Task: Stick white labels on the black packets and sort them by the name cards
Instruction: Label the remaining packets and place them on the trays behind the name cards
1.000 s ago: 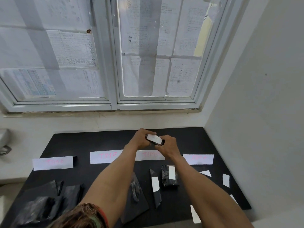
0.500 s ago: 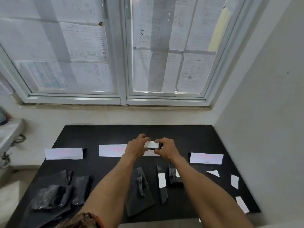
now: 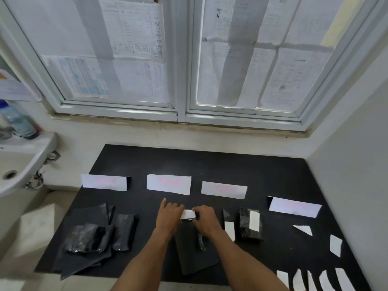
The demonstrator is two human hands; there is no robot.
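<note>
Your left hand (image 3: 169, 217) and right hand (image 3: 204, 219) curl their fingers on the ends of a white-labelled black packet (image 3: 189, 215). It sits low over the tabletop (image 3: 210, 164) below the name cards (image 3: 169, 184), probably so you can smooth the label before sorting.

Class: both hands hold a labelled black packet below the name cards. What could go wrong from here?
The packet, in the left hand and right hand, is below the gap between the second name card and third name card, both faintly written: it may be missorted. Loose labels lie at the edge of the table by the right forearm and could be swept off.
</note>
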